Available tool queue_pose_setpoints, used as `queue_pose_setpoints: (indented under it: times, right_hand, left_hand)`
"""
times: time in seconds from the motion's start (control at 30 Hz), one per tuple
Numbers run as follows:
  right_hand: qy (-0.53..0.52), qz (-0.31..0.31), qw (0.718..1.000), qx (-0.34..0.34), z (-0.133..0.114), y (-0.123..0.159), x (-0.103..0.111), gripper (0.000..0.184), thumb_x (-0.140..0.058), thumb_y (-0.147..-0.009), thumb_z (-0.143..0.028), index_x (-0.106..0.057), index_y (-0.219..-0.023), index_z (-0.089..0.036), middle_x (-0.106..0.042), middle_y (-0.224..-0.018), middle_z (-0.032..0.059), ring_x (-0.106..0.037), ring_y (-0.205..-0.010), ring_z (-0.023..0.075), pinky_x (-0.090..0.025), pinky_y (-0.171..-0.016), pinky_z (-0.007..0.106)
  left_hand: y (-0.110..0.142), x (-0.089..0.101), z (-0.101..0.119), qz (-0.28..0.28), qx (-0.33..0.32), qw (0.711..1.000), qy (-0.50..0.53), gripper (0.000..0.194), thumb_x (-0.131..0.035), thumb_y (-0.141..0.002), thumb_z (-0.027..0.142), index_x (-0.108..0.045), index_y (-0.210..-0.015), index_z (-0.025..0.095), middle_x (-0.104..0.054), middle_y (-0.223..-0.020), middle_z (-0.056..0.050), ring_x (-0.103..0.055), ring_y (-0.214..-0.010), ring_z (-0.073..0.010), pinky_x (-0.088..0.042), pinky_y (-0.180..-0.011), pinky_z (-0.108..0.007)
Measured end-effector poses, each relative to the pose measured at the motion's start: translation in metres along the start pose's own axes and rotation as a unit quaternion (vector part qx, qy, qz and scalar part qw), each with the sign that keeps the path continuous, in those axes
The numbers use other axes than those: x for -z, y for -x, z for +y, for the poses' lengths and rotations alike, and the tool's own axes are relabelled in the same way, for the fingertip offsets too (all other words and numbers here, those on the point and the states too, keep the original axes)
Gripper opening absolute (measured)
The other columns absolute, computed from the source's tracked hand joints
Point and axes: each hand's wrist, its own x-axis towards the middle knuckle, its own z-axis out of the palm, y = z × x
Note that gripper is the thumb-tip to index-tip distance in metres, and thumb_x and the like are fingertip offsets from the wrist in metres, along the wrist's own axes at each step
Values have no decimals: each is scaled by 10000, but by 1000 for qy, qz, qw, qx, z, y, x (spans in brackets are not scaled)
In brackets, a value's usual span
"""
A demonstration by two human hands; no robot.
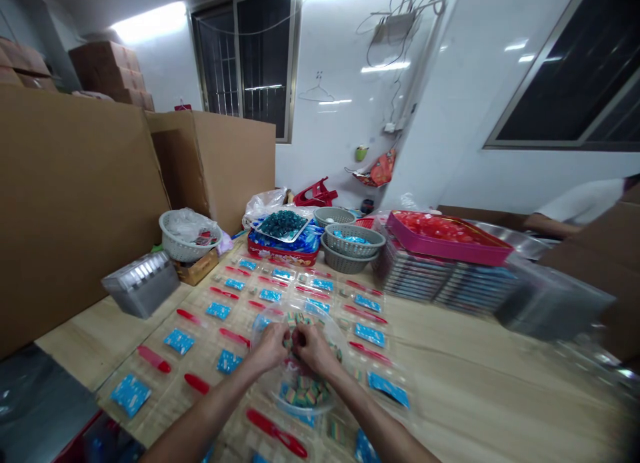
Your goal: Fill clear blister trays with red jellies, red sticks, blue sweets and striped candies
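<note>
My left hand [273, 344] and my right hand [314, 348] are close together over a clear plastic bowl [267, 386]. Small striped blocks [306, 392] in green and tan tones lie in the bowl. The fingers of both hands are bent and pinched; whatever sits between the fingertips is too small and hidden to name. Around and beneath the bowl, clear plastic trays cover the tabletop in rows. Many hold a blue printed packet [229, 362] and a red pen-shaped piece [277, 434].
Behind the rows stand grey baskets [345, 258], a tray of dark teal pieces [283, 224] and a pink tray [450, 248] on stacked packs. Clear trays [143, 286] are stacked at left, near a white basket [187, 250]. Large cardboard [75, 203] borders the left; another person's arm [555, 224] shows right.
</note>
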Motion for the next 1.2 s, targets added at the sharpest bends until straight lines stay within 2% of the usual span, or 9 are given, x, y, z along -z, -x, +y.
queue_pose_setpoints:
  times: [0.17, 0.27, 0.47, 0.63, 0.77, 0.87, 0.97, 1.07, 1.2]
  right_hand:
    - [10, 3, 1000, -1, -5, 2, 6, 187, -501, -541, -42, -589, -655, -160, -556, -577, -20, -484, -584, 123, -295, -546, 212]
    - [1, -13, 999, 32, -11, 1, 12, 179, -519, -584, -70, -623, -696, -165, -605, -620, -5, -524, -616, 137, -331, -580, 216]
    - [38, -82, 991, 100, -32, -7, 25, 133, -529, -655, -119, -639, -665, -192, -624, -612, 3, -540, -596, 154, -324, -567, 233]
    - [75, -136, 975, 159, -62, -11, 27, 171, -511, -683, -131, -664, -664, -205, -652, -660, 30, -554, -619, 164, -337, -597, 251]
    - [62, -182, 970, 147, -86, -19, 17, 157, -533, -648, -131, -673, -646, -202, -635, -610, 12, -524, -564, 143, -323, -544, 241]
    - [-8, -210, 971, 113, -97, -38, 3, 123, -556, -607, -131, -666, -625, -184, -601, -573, -8, -488, -531, 120, -324, -514, 227]
    - [-131, -233, 962, 58, -105, -69, -20, 74, -571, -573, -156, -643, -590, -163, -572, -526, -21, -462, -493, 102, -346, -501, 222]
    - [-237, -205, 949, -26, -116, -108, -57, 59, -592, -550, -197, -621, -575, -152, -573, -504, -21, -473, -466, 96, -396, -506, 233]
    - [-224, -146, 959, -91, -139, -157, -116, 22, -576, -566, -174, -575, -562, -152, -565, -485, -22, -501, -453, 94, -454, -521, 244]
  left_hand:
    - [-2, -2, 0, -2, -2, 1000, 9, 170, -541, -580, 69, -645, -689, 147, -589, -626, 0, -525, -627, -148, -350, -563, -232]
    - [-4, 2, 0, 6, -15, 999, 45, 135, -558, -592, 85, -647, -674, 145, -586, -615, 6, -533, -612, -144, -359, -559, -233]
    - [8, 27, -3, 29, -11, 980, 197, 274, -671, -565, 158, -613, -833, 149, -568, -618, 21, -540, -581, -131, -392, -520, -221]
    - [28, 43, -16, -16, 31, 920, 390, 316, -708, -524, 207, -524, -777, 162, -552, -579, 50, -528, -461, -103, -402, -427, -204]
    - [43, 52, -32, -48, 44, 868, 492, 391, -720, -476, 221, -489, -787, 166, -552, -533, 65, -507, -374, -107, -393, -355, -210]
    - [53, 65, -48, -16, 62, 838, 541, 456, -726, -440, 193, -495, -831, 157, -556, -529, 69, -507, -372, -105, -405, -356, -213]
    - [64, 83, -70, 63, 96, 816, 567, 512, -724, -445, 183, -479, -894, 160, -570, -578, 67, -524, -413, -102, -427, -381, -216]
    - [77, 94, -99, 133, 127, 804, 566, 459, -715, -493, 236, -463, -871, 170, -551, -603, 65, -537, -439, -103, -419, -387, -212]
    - [97, 93, -133, 162, 159, 804, 550, 404, -720, -516, 299, -465, -803, 176, -534, -625, 52, -537, -438, -103, -414, -386, -220]
